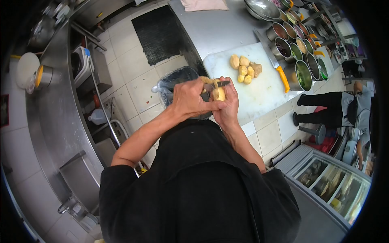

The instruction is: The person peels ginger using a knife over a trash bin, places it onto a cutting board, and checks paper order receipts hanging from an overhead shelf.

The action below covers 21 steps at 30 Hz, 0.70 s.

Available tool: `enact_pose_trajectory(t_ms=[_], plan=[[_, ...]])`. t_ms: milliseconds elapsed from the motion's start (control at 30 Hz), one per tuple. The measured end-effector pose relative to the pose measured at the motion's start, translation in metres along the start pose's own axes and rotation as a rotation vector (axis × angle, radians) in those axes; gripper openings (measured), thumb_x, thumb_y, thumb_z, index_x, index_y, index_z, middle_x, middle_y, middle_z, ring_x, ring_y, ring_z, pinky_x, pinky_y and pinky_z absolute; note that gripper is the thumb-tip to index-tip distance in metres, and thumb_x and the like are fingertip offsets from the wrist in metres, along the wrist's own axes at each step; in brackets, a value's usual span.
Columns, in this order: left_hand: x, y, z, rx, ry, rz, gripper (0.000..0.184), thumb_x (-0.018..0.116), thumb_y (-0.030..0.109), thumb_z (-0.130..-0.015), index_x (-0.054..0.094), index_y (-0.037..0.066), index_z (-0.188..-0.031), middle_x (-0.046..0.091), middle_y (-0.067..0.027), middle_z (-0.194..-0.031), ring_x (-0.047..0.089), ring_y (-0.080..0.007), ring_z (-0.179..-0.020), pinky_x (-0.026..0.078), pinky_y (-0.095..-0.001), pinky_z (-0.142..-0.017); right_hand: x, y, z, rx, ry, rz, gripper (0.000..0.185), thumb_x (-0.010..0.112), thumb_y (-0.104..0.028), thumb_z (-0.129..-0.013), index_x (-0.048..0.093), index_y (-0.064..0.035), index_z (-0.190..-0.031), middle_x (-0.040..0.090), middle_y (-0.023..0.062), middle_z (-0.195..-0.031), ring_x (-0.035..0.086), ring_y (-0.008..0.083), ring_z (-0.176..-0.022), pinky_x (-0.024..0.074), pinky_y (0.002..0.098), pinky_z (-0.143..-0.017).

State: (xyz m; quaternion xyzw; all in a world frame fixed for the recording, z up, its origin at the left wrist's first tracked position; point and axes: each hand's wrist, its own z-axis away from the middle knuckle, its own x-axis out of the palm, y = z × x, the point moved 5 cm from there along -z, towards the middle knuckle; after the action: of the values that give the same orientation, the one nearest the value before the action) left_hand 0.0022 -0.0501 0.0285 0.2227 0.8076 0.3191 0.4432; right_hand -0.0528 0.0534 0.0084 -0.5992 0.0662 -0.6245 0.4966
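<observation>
My left hand is closed around the handle of a small knife, whose dark blade points right across a pale yellow piece of ginger. A curl of brown peel hangs by the blade. The left thumb presses against the lower end of the ginger. My right hand grips that ginger from the right, its fingers curled behind it. The knife's handle is hidden by the left fingers. Beyond the hands, several yellow peeled pieces and a knobbly ginger root lie on a white cutting board.
Below the hands stands a bin with a clear liner. A large knife with a yellow handle lies along the board beside several metal containers. A steel sink counter runs at left. At right, a person stands near a glass-topped fridge.
</observation>
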Motion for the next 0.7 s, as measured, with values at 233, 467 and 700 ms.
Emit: enact_pose_trajectory(t_ms=[233,467,700], plan=[[-0.001,-0.003,-0.004,0.069,-0.006,-0.077,0.086,0.064,0.078,-0.063,0.064,-0.005,-0.083,0.064,-0.0140,-0.064,0.065,-0.0284,-0.054,0.051,-0.0371,-0.048,0.002,0.002,0.002,0.061,0.093,-0.030,0.008,0.045,-0.009,-0.094,0.046,-0.0102,-0.086,0.053,0.0013,-0.082,0.053,0.0072,-0.072,0.0456,0.0229,-0.062],[0.013,-0.008,0.005,0.004,-0.136,-0.084,0.082,0.055,0.077,-0.074,0.063,-0.005,-0.081,0.057,-0.0125,-0.055,0.061,-0.0276,-0.048,0.048,-0.0361,-0.045,-0.002,0.004,-0.003,0.026,-0.022,-0.039,0.016,0.051,-0.019,-0.097,0.047,-0.0117,-0.084,0.054,0.0001,-0.079,0.053,0.0065,-0.070,0.0451,0.0221,-0.060],[0.016,-0.010,0.007,-0.165,-0.287,0.095,0.076,0.057,0.071,-0.078,0.057,-0.004,-0.066,0.047,-0.0123,-0.047,0.053,-0.0263,-0.043,0.040,-0.0357,-0.042,-0.009,0.006,-0.011,0.014,-0.013,0.005,0.018,0.054,-0.020,-0.097,0.046,-0.0119,-0.082,0.053,-0.0009,-0.077,0.049,0.0055,-0.064,0.0420,0.0211,-0.056]])
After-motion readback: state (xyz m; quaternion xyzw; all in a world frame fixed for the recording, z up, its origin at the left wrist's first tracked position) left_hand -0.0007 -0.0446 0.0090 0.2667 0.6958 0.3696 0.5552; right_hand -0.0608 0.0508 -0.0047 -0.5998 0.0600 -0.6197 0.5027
